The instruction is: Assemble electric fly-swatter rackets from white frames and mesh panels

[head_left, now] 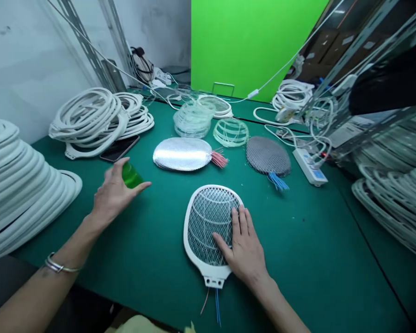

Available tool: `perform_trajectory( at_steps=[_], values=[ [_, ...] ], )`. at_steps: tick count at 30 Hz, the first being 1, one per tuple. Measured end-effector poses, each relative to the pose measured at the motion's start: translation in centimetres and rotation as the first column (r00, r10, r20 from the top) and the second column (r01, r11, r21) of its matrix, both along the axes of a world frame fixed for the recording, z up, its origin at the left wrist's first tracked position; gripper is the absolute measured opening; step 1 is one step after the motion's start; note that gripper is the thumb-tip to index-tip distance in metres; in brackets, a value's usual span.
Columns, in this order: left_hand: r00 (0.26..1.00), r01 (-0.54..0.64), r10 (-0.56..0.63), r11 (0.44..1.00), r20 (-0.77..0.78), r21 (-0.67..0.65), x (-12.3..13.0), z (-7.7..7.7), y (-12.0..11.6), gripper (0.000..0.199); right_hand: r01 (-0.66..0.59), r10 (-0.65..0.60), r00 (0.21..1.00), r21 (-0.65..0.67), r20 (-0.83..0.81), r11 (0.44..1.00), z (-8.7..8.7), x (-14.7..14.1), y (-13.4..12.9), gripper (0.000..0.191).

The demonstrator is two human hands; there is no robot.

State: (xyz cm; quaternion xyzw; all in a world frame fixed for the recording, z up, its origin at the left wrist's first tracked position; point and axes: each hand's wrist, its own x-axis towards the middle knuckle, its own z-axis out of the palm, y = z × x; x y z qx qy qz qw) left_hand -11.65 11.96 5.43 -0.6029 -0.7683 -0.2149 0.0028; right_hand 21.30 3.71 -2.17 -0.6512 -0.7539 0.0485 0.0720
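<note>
Two hands at the bench, neither clenched. Right hand (244, 245) lies flat on the mesh of a white bug-zapper racket (187, 236), fingers spread, nothing grasped. Flat palm pressure like that pins the frame to the green work mat (315, 259) without a grip, and spread fingers share the load across the wire grid. Left hand (116, 196) is raised and open, right by a translucent green bottle (131, 175); can't tell from this view if they touch.

Racket sits mid-mat near the front edge, handle end toward the person, two thin leads trailing off the base: one pink lead (205, 300), one blue lead (217, 307). Better to keep both clear of the palm.

Counts:
1 racket.
1 silver mesh panel (182, 154) with a pink wire bundle (219, 159).
1 dark grey mesh panel (267, 156) with a blue wire bundle (278, 181).
1 loose clear wire cage (230, 132), plus a stack of clear cages (193, 119), count unreadable.
White ring frames: 4 piles, including a coil at left (88, 118) and a tall stack at far left (21, 185), none countable.
1 phone (119, 148), 1 power strip (309, 166).
</note>
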Motion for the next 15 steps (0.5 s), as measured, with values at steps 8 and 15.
perform_trajectory(
  at_steps=[8, 15],
  values=[
    [0.707, 0.662, -0.627, 0.749, 0.329, 0.006, 6.0, 1.1, -5.7, 0.059, 0.004, -0.004, 1.000, -0.046, 0.019, 0.999, 0.4, -0.3, 0.1, 0.095],
    [0.430, 0.899, -0.850, 0.433, 0.305, -0.060, 11.9, 1.4, -11.5, 0.055, -0.001, 0.001, 1.000, -0.038, -0.017, 0.999, 0.0, -0.1, 0.0, 0.094]
  ],
)
